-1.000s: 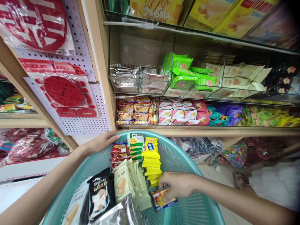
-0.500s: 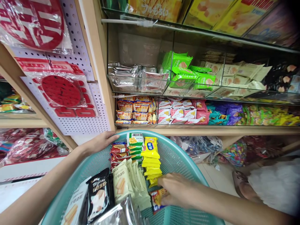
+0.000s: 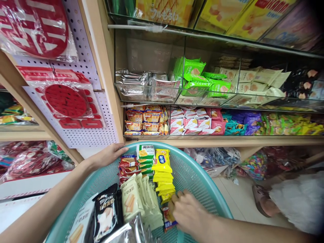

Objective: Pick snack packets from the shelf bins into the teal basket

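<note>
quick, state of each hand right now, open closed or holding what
Left hand: on the rim of the teal basket; how closed can't be told.
Right hand: curled over the red-and-blue packet; grip hidden.

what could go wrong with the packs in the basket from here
The lined-up yellow packs are close to the right hand, so a bump might scatter them. The small blue-edged pack, partly under that hand, could get crushed if pressed hard. The left hand rests on the rim of the teal basket; a slip might tilt it.
</note>
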The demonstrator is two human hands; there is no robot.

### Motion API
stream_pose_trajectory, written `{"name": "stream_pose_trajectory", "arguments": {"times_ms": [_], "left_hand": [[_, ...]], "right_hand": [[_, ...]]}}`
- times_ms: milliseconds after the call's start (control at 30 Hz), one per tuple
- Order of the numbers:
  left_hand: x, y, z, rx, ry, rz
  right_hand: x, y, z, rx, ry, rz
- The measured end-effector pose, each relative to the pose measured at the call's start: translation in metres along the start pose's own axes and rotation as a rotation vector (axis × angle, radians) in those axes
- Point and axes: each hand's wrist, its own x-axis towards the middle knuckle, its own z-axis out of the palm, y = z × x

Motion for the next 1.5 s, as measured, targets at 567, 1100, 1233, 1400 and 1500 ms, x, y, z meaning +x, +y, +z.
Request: {"name": "stream_pose_trajectory", "arguments": {"times_ms": [567, 1100, 1233, 1400, 1500], "left_hand": [[-0.002, -0.002, 0.002, -0.064, 0.025, -0.003], [-0.004, -0.005, 0.003, -0.116, 0.05, 0.019], [-0.003, -0.006, 0.003, -0.14, 0.043, 0.016], [-0.003, -0.008, 0.005, -0.11, 0.056, 0.002], [-0.003, -0.009, 0.005, -0.095, 0.061, 0.005]], "right_hand": [[-0.019, 0.046, -0.091, 0.338, 0.107, 0.122], [0.113, 0.137, -0.114, 0.021, 0.911, 0.33], [0.122, 0.139, -0.113, 0.024, 0.932, 0.351], [0.13, 0.14, -0.11, 0.033, 0.934, 0.367], [0.132, 0.138, -0.11, 0.042, 0.93, 0.38]]}}
